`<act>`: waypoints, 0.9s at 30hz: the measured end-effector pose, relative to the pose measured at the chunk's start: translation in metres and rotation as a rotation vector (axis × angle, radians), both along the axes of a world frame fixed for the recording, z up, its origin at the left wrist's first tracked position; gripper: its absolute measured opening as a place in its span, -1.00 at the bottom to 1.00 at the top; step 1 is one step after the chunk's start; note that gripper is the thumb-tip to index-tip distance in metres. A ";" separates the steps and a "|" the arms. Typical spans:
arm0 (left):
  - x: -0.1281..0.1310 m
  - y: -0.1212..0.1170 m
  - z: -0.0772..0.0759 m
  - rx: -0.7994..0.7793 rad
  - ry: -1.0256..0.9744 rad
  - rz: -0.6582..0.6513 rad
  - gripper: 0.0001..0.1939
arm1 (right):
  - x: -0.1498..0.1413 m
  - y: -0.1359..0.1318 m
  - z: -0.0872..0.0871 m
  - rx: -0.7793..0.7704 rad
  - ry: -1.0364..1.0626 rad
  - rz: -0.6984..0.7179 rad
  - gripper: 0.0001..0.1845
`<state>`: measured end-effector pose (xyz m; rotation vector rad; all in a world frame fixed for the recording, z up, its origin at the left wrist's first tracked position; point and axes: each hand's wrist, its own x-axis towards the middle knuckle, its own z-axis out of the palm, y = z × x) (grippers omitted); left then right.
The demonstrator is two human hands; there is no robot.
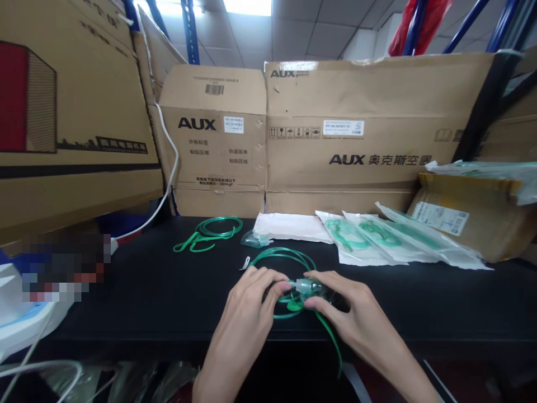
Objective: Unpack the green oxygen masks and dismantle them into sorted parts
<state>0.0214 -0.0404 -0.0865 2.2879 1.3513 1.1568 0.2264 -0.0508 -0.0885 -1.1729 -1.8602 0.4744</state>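
Above the near part of the black table, my right hand [350,302] grips a clear green oxygen mask [309,287] between thumb and fingers, around its pale connector. My left hand [254,308] pinches the end of a green tube [293,254] at that connector; whether the tube is seated in it I cannot tell. The tube lies in loops behind and beneath both hands. From the mask a green elastic strap [333,336] hangs over the table's front edge. Fingers and palm hide much of the mask body.
Behind lie a second coiled green tube [218,226], a second clear mask [254,239] and a white pouch [291,226]. Several packs of green tubing [348,240] rest at right beside an opened carton [474,229]. Tall cardboard boxes [218,145] wall the back. A white device [54,319] stands left.
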 end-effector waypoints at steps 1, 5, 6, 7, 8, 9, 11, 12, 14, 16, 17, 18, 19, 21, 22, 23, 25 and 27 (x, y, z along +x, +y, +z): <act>0.000 0.000 -0.001 0.001 -0.002 0.004 -0.76 | 0.000 0.000 0.000 0.004 0.001 0.000 -0.70; 0.000 -0.001 -0.002 0.027 -0.020 -0.023 -0.82 | 0.001 0.001 -0.002 0.010 0.028 0.022 -0.70; 0.000 -0.002 -0.002 0.039 -0.022 -0.036 -0.83 | 0.002 0.001 -0.002 0.005 0.034 0.032 -0.69; 0.000 -0.002 -0.002 0.052 -0.023 -0.047 -0.84 | 0.002 0.001 -0.003 0.001 0.037 0.039 -0.69; 0.000 -0.003 -0.001 0.064 -0.027 -0.052 -0.84 | 0.003 0.001 -0.003 -0.001 0.040 0.042 -0.68; 0.000 -0.003 -0.001 0.073 -0.030 -0.054 -0.84 | 0.003 0.000 -0.003 -0.002 0.044 0.043 -0.68; 0.001 -0.003 0.000 0.083 -0.035 -0.054 -0.83 | 0.004 0.000 -0.004 -0.007 0.051 0.041 -0.68; 0.001 -0.003 0.000 0.086 -0.036 -0.055 -0.83 | 0.004 0.000 -0.004 -0.010 0.050 0.040 -0.68; 0.001 -0.003 0.000 0.094 -0.034 -0.058 -0.84 | 0.003 0.000 -0.004 -0.010 0.043 0.038 -0.69; 0.000 -0.002 -0.001 0.097 -0.031 -0.053 -0.85 | 0.003 0.000 -0.003 -0.006 0.033 0.032 -0.70; 0.000 -0.002 -0.002 0.097 -0.031 -0.049 -0.86 | 0.002 0.000 -0.003 -0.005 0.031 0.027 -0.70; 0.000 -0.001 -0.003 0.097 -0.032 -0.048 -0.86 | 0.002 0.000 -0.002 -0.005 0.031 0.019 -0.71; 0.000 -0.001 -0.003 0.095 -0.033 -0.045 -0.87 | 0.001 0.000 -0.001 -0.005 0.031 0.010 -0.71; 0.000 -0.001 -0.004 0.097 -0.033 -0.043 -0.88 | 0.000 0.000 -0.001 0.000 0.030 -0.008 -0.71; 0.001 -0.001 -0.004 0.099 -0.032 -0.041 -0.88 | 0.000 -0.001 0.000 0.002 0.030 -0.017 -0.72; 0.001 -0.001 -0.004 0.103 -0.030 -0.038 -0.88 | 0.000 -0.001 0.000 0.004 0.031 -0.022 -0.73; 0.000 -0.002 -0.004 0.113 -0.029 -0.039 -0.87 | 0.000 -0.001 0.001 0.000 0.031 -0.013 -0.73; -0.001 -0.002 -0.004 0.125 -0.028 -0.052 -0.86 | 0.002 -0.002 0.001 -0.019 0.028 0.014 -0.73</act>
